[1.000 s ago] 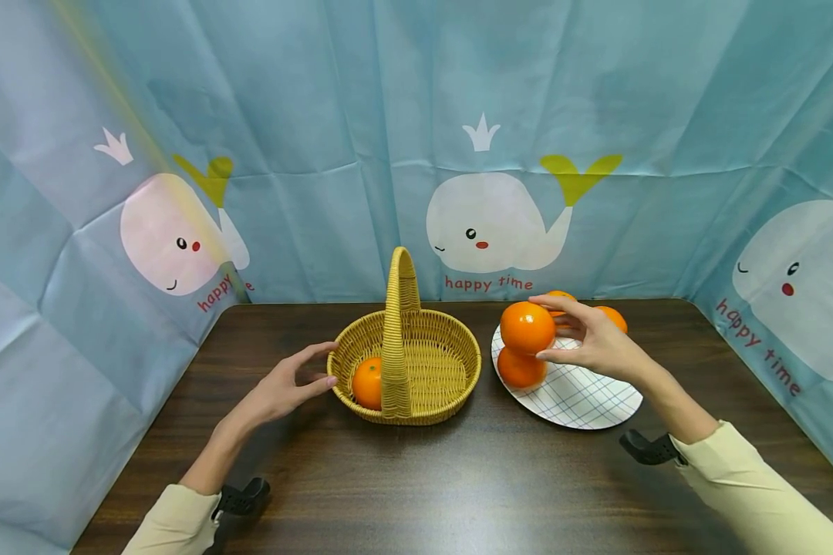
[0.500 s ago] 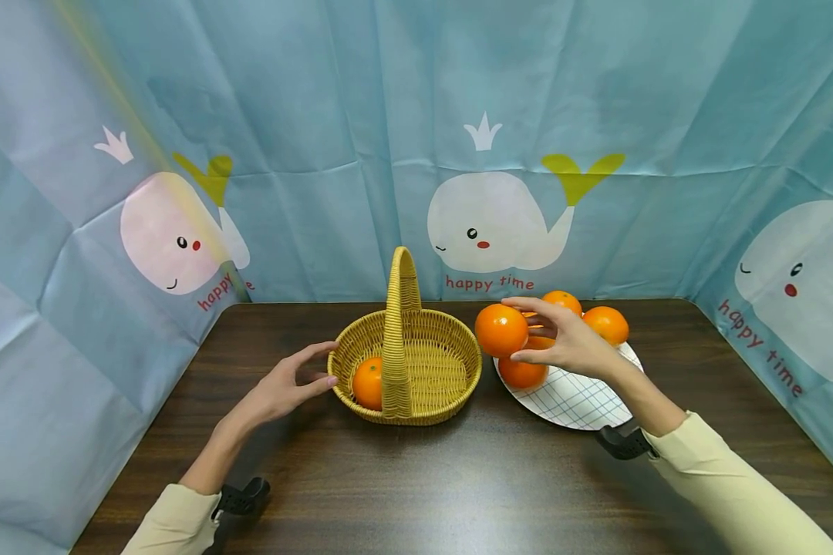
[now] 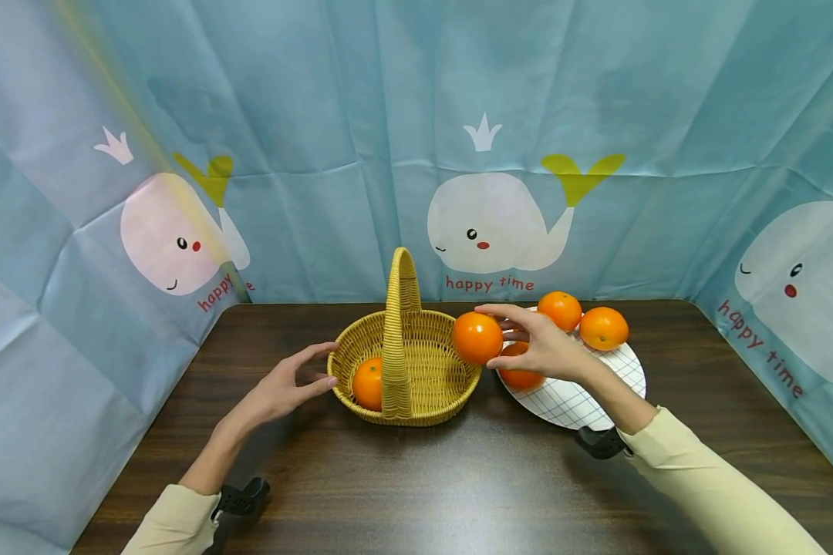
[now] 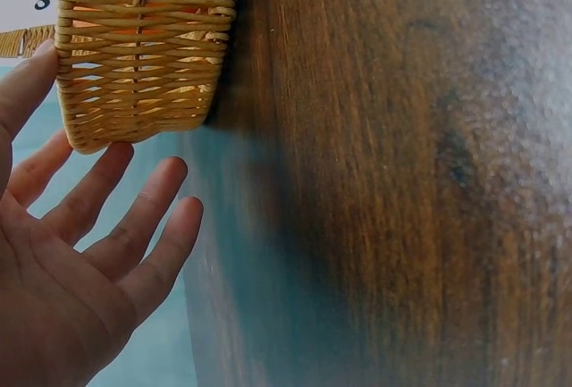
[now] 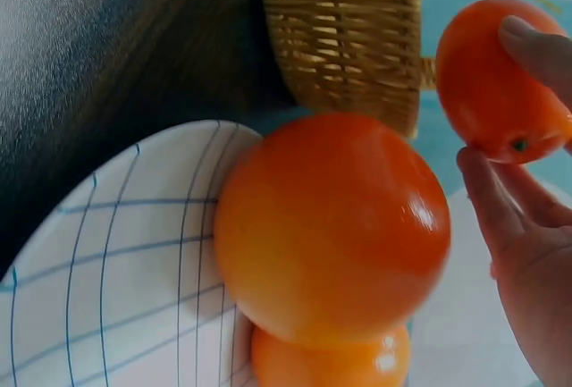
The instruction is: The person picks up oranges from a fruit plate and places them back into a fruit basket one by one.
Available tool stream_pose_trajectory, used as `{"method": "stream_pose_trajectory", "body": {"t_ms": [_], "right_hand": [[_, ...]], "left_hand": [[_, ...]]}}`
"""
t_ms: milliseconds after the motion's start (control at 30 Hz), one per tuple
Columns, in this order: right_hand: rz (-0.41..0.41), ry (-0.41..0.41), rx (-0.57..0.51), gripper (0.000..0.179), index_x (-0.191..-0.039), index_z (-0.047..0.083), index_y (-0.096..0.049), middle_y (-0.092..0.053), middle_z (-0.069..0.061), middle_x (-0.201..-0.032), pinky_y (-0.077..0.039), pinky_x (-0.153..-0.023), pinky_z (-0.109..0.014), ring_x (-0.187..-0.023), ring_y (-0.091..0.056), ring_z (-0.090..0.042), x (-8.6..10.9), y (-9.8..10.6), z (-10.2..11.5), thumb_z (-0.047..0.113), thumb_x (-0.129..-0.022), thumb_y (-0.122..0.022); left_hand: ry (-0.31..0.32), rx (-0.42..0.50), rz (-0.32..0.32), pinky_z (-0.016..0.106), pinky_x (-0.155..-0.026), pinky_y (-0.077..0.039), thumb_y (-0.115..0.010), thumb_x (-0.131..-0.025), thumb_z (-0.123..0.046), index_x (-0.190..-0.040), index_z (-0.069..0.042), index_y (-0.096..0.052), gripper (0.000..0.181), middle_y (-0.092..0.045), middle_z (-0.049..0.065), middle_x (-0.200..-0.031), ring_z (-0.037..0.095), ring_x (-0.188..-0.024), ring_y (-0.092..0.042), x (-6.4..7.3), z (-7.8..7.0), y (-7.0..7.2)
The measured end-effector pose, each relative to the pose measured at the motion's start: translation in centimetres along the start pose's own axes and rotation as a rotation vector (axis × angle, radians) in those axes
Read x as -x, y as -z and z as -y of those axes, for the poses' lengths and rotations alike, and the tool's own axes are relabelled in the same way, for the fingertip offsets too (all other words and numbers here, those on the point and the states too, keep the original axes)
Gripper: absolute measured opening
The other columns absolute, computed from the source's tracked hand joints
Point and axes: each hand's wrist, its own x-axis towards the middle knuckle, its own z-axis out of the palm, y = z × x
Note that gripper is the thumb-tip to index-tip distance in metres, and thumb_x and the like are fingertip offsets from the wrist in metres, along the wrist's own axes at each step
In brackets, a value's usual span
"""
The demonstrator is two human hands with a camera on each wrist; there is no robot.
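Observation:
My right hand [image 3: 548,351] pinches an orange [image 3: 477,338] between thumb and fingertips, over the right rim of a yellow wicker basket [image 3: 433,374]. In the right wrist view the held orange [image 5: 483,70] shows a small green stem spot. My left hand [image 3: 278,393] touches the basket's left end, thumb and fingers spread and fairly straight; in the left wrist view the thumb tip meets the rim and fingertips lie against the wicker wall [image 4: 143,92]. Another orange [image 3: 367,384] lies inside the basket, left of its tall handle [image 3: 393,331], which partly hides it.
Right of the basket, a white plate [image 3: 583,397] with blue grid lines bears a near orange [image 3: 521,374], partly behind my right hand, plus a back orange [image 3: 560,310] and a right orange [image 3: 602,328]. Behind the dark wooden table [image 3: 416,486] hangs a blue curtain [image 3: 305,231].
My right hand has carried its orange leftward from above the plate to the basket's right rim, uncovering more of the oranges on the plate. My left hand and the basket stay in place.

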Motion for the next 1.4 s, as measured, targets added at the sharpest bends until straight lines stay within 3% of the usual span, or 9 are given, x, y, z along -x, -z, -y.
{"method": "stream_pose_trajectory", "body": {"t_ms": [367, 633, 867, 1400], "right_hand": [[0.016, 0.016, 0.07, 0.077, -0.146, 0.013, -0.054, -0.054, -0.004, -0.144, -0.055, -0.088, -0.052, -0.117, -0.061, -0.028, -1.3, -1.9, -0.1, 0.015, -0.079, -0.091], [0.052, 0.086, 0.018, 0.076, -0.146, 0.004, -0.053, -0.055, -0.007, -0.141, -0.053, -0.096, -0.04, -0.115, -0.063, -0.023, -2.0, -3.0, -0.2, 0.005, -0.079, -0.089], [0.092, 0.037, 0.043, 0.077, -0.147, 0.009, -0.053, -0.052, -0.005, -0.144, -0.05, -0.099, -0.035, -0.12, -0.06, -0.022, -2.0, -3.4, -0.5, 0.006, -0.079, -0.089], [0.121, 0.068, 0.101, 0.077, -0.147, 0.013, -0.054, -0.052, -0.001, -0.145, -0.05, -0.099, -0.035, -0.121, -0.057, -0.019, -2.0, -3.5, -1.0, 0.012, -0.079, -0.09]], "left_hand": [[-0.004, -0.007, -0.002, 0.05, -0.092, -0.053, -0.069, -0.099, -0.013, -0.149, 0.004, -0.043, 0.059, -0.045, 0.029, -0.147, 0.043, -0.114, -0.063, 0.0, 0.1, 0.0], [0.003, -0.007, -0.004, 0.051, -0.091, -0.053, -0.069, -0.099, -0.013, -0.15, 0.004, -0.043, 0.06, -0.045, 0.029, -0.147, 0.044, -0.114, -0.063, 0.0, 0.1, -0.1], [-0.002, 0.0, 0.002, 0.048, -0.091, -0.054, -0.069, -0.099, -0.013, -0.15, 0.004, -0.042, 0.06, -0.046, 0.03, -0.146, 0.046, -0.114, -0.062, 0.0, 0.1, -0.2], [0.007, 0.008, 0.002, 0.041, -0.091, -0.055, -0.069, -0.099, -0.013, -0.15, 0.003, -0.042, 0.06, -0.045, 0.03, -0.146, 0.046, -0.116, -0.06, 0.1, -0.1, -0.1]]}}
